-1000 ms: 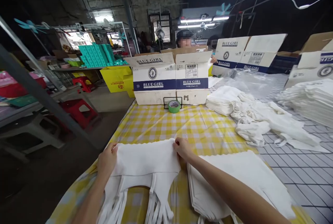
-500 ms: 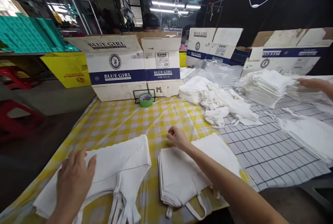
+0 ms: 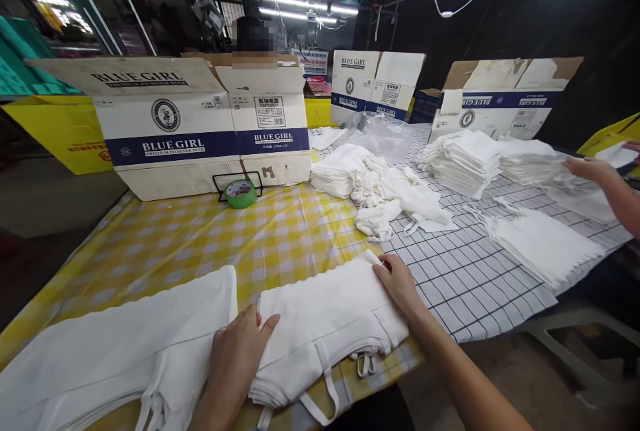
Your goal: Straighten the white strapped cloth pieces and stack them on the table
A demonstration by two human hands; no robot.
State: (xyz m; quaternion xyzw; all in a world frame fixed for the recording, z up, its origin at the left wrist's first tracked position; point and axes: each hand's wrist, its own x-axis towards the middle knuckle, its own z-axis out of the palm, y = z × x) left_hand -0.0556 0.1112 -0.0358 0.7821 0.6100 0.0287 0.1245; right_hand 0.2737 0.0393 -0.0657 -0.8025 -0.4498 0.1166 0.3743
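A stack of folded white strappy tops (image 3: 320, 317), like camisoles, lies in front of me with thin straps hanging from its near edge. My left hand (image 3: 243, 351) rests at the stack's left end, thumb spread from the fingers. At the far right corner, my right hand (image 3: 400, 287) pinches the top layer's edge between thumb and fingers. More white tops (image 3: 130, 344) are laid out to the left, partly covered by my left hand and wrist; their straps trail toward me.
A yellow checked cloth (image 3: 280, 231) covers the table. Green tape (image 3: 240, 194) sits before a BLUE GIRL carton (image 3: 200, 144). White garment piles (image 3: 460, 161) lie on a grid cloth (image 3: 450, 291) to the right, where another person's hand (image 3: 595, 171) handles fabric.
My left hand moved right from the left-hand tops to the stack. My right hand went to the stack's far right corner. The top layer now lies straight across. The view turned right.
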